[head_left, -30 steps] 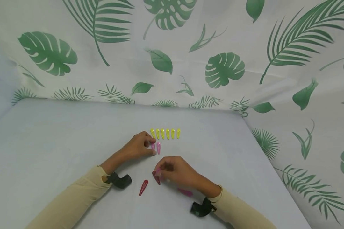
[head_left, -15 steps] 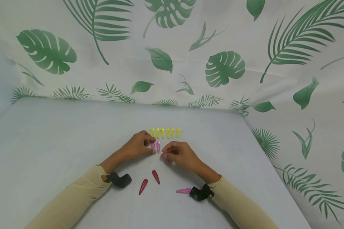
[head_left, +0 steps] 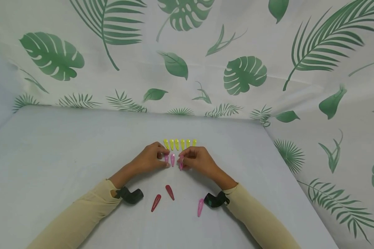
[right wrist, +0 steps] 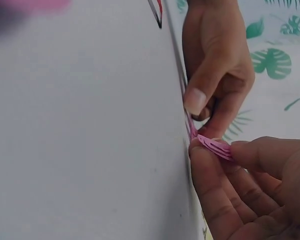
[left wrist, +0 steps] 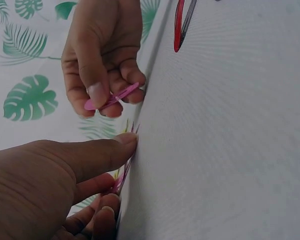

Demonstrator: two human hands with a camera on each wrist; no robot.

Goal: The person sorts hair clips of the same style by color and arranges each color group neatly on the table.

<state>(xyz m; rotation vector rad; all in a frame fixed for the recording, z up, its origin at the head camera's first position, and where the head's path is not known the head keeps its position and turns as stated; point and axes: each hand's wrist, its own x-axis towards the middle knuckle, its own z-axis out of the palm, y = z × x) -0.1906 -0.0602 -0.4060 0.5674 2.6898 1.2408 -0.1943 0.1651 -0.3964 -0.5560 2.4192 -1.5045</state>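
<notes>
My left hand (head_left: 149,157) rests on the table, its thumb and forefinger at the two ends of a pink snap hair clip (head_left: 166,158). Just right of that clip lies a second pink hair clip (head_left: 172,160). On its other side my right hand (head_left: 201,160) pinches a third pink hair clip (head_left: 181,163) between thumb and fingers. The right wrist view shows this held clip (right wrist: 216,147) from the side, tilted, close to the left fingers. In the left wrist view the held clip (left wrist: 122,94) appears apart from the table surface.
A row of several yellow hair clips (head_left: 176,144) lies just behind the hands. Nearer the front are two red hair clips, one at left (head_left: 156,203) and one at right (head_left: 169,192). Another pink clip (head_left: 200,207) lies beside the right wrist camera (head_left: 215,200).
My right hand has carried its pink clip forward from beside the red clips to the pink row. The loose pink clip by the right wrist has swung round to point forward. My left hand stays put.
</notes>
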